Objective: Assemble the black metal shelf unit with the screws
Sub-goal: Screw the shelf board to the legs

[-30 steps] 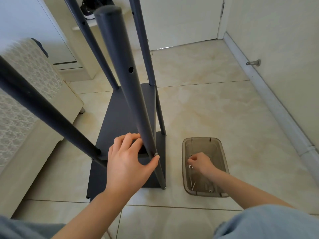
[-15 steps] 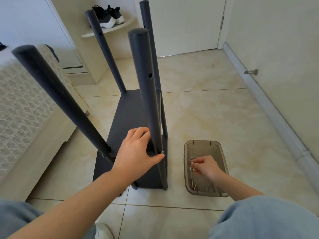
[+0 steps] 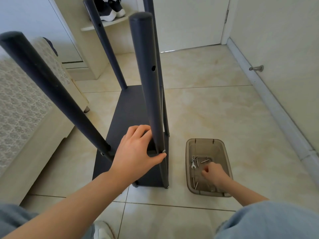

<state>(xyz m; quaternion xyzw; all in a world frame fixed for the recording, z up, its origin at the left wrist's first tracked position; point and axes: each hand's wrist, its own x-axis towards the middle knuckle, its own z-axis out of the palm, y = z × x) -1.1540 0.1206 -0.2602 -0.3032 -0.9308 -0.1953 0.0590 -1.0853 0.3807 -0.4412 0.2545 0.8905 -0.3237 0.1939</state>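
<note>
The black metal shelf unit [image 3: 131,100] is standing on the tiled floor directly in front of us, with its base panel [image 3: 117,121] down and its posts rising toward the camera.

Nearest to us, our left hand [image 3: 136,152] is wrapping round the near right post [image 3: 148,83] low down. The fingers are curling behind it and the thumb is pressing the front, just beside a silver screw [image 3: 163,151] seated in the post. To the right, near the unit but apart from it, a brownish translucent box [image 3: 187,169] is lying on the tiles. Our right hand [image 3: 215,175] is reaching into it with the fingers bunched and curled downward, and we cannot tell whether they are pinching anything. Loose screws [image 3: 196,159] and a small flat wrench [image 3: 193,165] are lying at the box's far end, just beyond the knuckles.

We judge that we are fetching the next fastener while bracing the post. To do this well, we should be holding the post firmly so it is not leaning off its joint. We should also be lifting a single screw cleanly rather than raking the pile.

Higher on that post an open hole [image 3: 153,67] is showing. Beyond it, the left post [image 3: 51,90] and the far post [image 3: 107,49] are splaying outward, and shoes [image 3: 110,11] are sitting on a corner shelf [image 3: 96,27] beside the door [image 3: 189,23].
</note>
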